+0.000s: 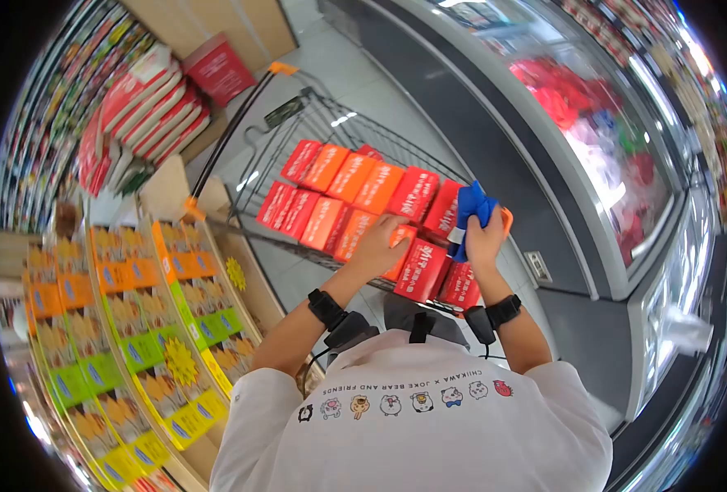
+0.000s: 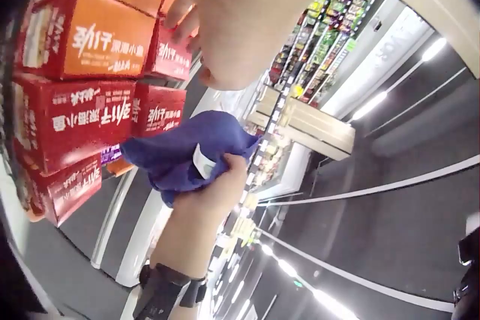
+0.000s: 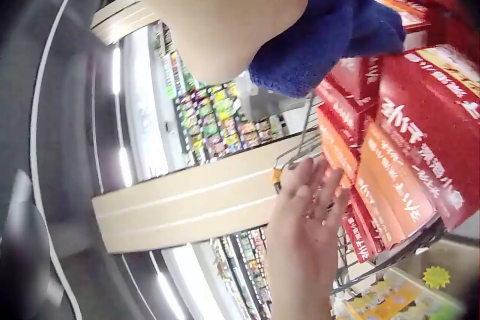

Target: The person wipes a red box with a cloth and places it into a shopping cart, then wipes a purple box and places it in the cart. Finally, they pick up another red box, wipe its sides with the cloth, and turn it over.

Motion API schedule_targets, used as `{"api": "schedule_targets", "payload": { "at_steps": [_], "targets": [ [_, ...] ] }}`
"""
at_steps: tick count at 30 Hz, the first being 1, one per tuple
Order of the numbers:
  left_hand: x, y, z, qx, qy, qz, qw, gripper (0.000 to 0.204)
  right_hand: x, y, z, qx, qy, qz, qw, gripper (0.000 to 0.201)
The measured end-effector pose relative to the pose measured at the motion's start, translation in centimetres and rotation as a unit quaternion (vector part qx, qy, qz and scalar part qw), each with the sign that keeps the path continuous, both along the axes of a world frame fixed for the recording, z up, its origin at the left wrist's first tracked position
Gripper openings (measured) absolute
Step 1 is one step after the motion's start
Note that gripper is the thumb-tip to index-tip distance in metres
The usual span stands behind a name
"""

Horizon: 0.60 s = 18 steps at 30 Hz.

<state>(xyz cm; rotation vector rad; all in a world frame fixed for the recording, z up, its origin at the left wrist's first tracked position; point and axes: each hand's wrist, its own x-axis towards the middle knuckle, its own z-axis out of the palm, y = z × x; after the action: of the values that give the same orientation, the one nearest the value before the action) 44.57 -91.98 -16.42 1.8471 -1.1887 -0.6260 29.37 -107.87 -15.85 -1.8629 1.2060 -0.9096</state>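
In the head view my right hand (image 1: 485, 239) grips a bunched blue cloth (image 1: 473, 203) over the right end of a shopping cart. A white label (image 2: 202, 161) shows on the cloth in the left wrist view. My left hand (image 1: 377, 248) rests against the near row of boxes, its fingers extended and slightly spread, as the right wrist view shows. Red boxes (image 1: 422, 271) and orange boxes (image 1: 377, 187) with white lettering stand packed in rows in the cart. The nearest red boxes lie between my two hands.
The cart's dark handle (image 1: 230, 138) has orange ends. A glass-topped freezer (image 1: 495, 123) with bagged goods runs along the right. At left stands a tiered display of packets (image 1: 134, 307) with bright tags. Red-and-white packs (image 1: 154, 107) are stacked behind it, near a red carton (image 1: 218, 67).
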Motion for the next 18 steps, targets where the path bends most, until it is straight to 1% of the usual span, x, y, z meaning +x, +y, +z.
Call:
{"api": "schedule_targets", "payload": {
  "at_steps": [3,4,6,7,8,9,10,11,13,14,15,16,18],
  "targets": [
    [0.8,5.4,1.4,-0.022,0.052,0.049,0.997,0.038,3.4,2.6,6.0,-0.058,-0.066,0.129,0.988,0.033],
    [0.9,7.5,3.1,-0.040,0.064,0.066,0.995,0.036,4.5,4.1,8.2,-0.063,-0.065,0.191,0.977,0.036],
    [0.9,12.3,6.0,-0.093,0.060,0.104,0.988,0.034,6.6,7.8,12.9,-0.072,-0.067,0.319,0.943,0.041],
    [0.7,15.0,7.6,-0.119,0.054,0.126,0.983,0.033,7.3,9.7,15.3,-0.094,-0.060,0.412,0.905,0.043],
    [0.3,17.9,9.8,-0.132,0.044,0.155,0.978,0.032,7.8,11.7,17.6,-0.116,-0.054,0.502,0.855,0.044],
    [-0.4,21.0,12.0,-0.145,0.023,0.178,0.973,0.031,8.2,13.8,19.7,-0.136,-0.048,0.588,0.796,0.045],
    [-1.3,24.2,14.1,-0.155,0.001,0.201,0.967,0.031,8.8,16.2,21.3,-0.235,-0.104,0.642,0.722,0.042],
    [-2.5,27.4,16.3,-0.163,-0.024,0.222,0.961,0.030,9.2,18.6,23.0,-0.327,-0.167,0.680,0.635,0.039],
    [-6.2,33.8,20.3,-0.175,-0.104,0.256,0.945,0.029,8.5,23.6,27.3,-0.369,-0.231,0.736,0.518,0.036],
    [-8.2,36.8,22.2,-0.180,-0.144,0.270,0.935,0.028,8.1,25.8,29.0,-0.370,-0.261,0.768,0.453,0.035],
    [-10.7,39.6,24.3,-0.180,-0.161,0.290,0.926,0.026,7.7,27.7,30.5,-0.369,-0.289,0.795,0.386,0.035],
    [-13.5,42.1,26.2,-0.179,-0.178,0.309,0.917,0.023,7.3,29.5,31.9,-0.362,-0.315,0.815,0.323,0.039],
    [-19.0,45.8,29.5,-0.193,-0.219,0.332,0.897,0.023,6.2,32.9,33.9,-0.336,-0.341,0.847,0.232,0.048]
  ]
}}
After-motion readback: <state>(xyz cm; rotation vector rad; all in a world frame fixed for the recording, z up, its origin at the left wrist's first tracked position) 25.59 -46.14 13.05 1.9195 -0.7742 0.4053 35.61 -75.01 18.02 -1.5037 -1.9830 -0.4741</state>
